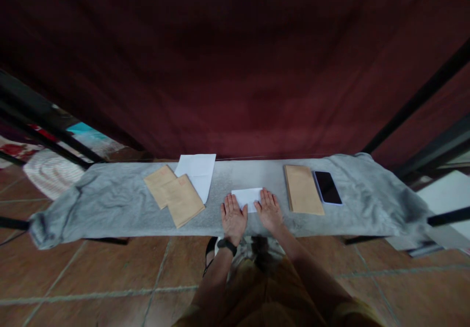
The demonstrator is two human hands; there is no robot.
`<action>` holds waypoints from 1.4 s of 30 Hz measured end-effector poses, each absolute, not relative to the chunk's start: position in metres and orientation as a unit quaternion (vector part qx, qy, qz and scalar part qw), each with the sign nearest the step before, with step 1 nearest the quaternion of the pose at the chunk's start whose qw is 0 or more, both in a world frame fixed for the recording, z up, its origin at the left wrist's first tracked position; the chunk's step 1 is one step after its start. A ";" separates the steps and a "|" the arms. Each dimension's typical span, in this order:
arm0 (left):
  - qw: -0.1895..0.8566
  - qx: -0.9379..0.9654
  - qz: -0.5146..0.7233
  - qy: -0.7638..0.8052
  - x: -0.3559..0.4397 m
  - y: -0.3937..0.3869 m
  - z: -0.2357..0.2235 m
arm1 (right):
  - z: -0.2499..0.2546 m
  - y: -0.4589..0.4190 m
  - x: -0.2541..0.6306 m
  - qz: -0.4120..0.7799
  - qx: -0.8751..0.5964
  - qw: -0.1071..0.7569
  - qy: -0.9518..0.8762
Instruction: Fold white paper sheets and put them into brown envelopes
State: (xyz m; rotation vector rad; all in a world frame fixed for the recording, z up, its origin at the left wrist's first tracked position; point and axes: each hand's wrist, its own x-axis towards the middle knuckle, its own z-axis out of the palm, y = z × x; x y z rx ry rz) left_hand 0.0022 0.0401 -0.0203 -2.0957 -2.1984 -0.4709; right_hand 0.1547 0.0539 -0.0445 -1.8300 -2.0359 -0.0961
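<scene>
A folded sheet of white paper [247, 198] lies on the grey cloth in front of me. My left hand [234, 219] rests flat on its left end, fingers stretched out and pointing away from me. On the right end, my right hand [270, 210] lies flat too, with its fingers extended. Both palms press down and neither grips anything. To the left are two brown envelopes [185, 200], one overlapping the other, beside a larger creased white sheet [201, 170]. A stack of brown envelopes [303, 190] sits to the right of my right hand.
A phone [327, 188] with a dark screen lies right of the envelope stack. Grey cloth [121, 204] covers the narrow bench. Behind it hangs a dark red curtain [242, 82], with black metal bars [414, 97] at the sides. Tiled floor [121, 268] shows below.
</scene>
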 end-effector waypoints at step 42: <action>-0.075 -0.763 -0.117 -0.631 0.040 0.056 -0.003 | -0.031 0.004 0.177 -0.066 -0.570 0.188 -0.797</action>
